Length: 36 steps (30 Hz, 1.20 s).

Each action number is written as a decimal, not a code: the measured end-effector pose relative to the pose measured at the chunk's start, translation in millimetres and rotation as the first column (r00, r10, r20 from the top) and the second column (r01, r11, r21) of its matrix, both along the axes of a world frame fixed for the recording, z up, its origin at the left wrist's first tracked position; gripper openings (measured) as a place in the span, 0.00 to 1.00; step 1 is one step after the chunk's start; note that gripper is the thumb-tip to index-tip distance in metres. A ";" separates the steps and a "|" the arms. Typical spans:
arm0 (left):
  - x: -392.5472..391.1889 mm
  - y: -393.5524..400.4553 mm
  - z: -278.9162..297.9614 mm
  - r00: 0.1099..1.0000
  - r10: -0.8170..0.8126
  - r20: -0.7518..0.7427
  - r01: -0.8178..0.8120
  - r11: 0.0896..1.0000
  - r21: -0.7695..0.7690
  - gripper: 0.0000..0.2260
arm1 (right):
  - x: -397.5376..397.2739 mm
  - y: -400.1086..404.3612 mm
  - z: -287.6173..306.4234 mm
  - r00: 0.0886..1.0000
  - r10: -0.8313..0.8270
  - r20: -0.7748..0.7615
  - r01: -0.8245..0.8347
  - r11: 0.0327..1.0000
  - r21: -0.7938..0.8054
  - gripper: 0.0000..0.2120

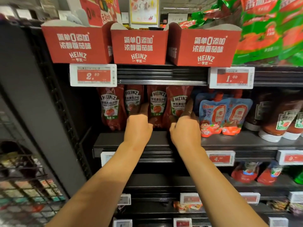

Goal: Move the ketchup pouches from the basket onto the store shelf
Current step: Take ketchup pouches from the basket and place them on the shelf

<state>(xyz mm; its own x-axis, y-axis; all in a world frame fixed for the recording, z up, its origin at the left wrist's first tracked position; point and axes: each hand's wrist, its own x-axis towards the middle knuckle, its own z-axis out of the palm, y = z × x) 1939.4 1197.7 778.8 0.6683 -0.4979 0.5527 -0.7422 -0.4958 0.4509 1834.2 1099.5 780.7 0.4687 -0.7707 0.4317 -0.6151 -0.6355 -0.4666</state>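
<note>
- Four Heinz ketchup pouches stand in a row on the shelf, centre of the frame.
- Spouted pouches stand just right of them.
- Three Heinz cartons sit on the shelf above.

Four Heinz ketchup pouches, three red cartons, perhaps two blue pouches.

Three red Heinz cartons above, blue pouches (two, upright) beside price tags.
</note>
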 end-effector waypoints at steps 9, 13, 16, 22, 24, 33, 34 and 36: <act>11.7 35.4 4.3 0.939 0.338 -0.062 -0.344 0.918 -0.198 0.24 | -2.8 4.4 -1.0 0.979 -0.054 0.197 0.060 0.998 -0.028 0.23; 25.7 51.6 0.5 0.922 0.358 -0.144 -0.377 0.917 -0.132 0.40 | 10.8 1.3 1.8 0.998 -0.056 0.036 0.056 0.998 0.009 0.21; 29.1 52.9 -5.3 0.946 0.305 -0.107 -0.322 0.920 -0.223 0.46 | 16.1 -2.3 1.8 1.000 -0.022 0.016 0.023 0.999 -0.037 0.42; 40.2 52.2 -9.8 0.956 0.279 -0.093 -0.294 0.913 -0.283 0.45 | 13.7 -2.6 -6.8 0.993 0.004 0.116 0.008 0.994 -0.108 0.50; 40.6 52.7 -10.4 0.955 0.280 -0.098 -0.297 0.914 -0.277 0.45 | 12.3 -1.8 -9.7 0.995 0.000 0.100 0.010 0.996 -0.094 0.47; 33.3 60.7 -6.2 0.968 0.223 -0.112 -0.248 0.917 -0.312 0.43 | 6.1 6.1 -11.8 0.990 -0.017 0.143 0.023 0.999 -0.040 0.38; 31.6 61.9 -5.2 0.968 0.228 -0.108 -0.251 0.918 -0.307 0.43 | 5.3 7.5 -12.2 0.989 -0.028 0.147 0.034 0.999 -0.035 0.30; 27.4 63.0 -3.8 0.970 0.235 -0.067 -0.244 0.922 -0.301 0.39 | 2.5 9.8 -13.1 0.992 -0.042 0.123 0.044 0.999 -0.013 0.22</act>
<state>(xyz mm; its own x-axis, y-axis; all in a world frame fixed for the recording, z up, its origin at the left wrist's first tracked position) 1966.8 1260.7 775.1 0.7648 -0.1317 0.6307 -0.6027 -0.4924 0.6280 1836.7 1109.2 767.5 0.3779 -0.7816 0.4963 -0.5810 -0.6176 -0.5301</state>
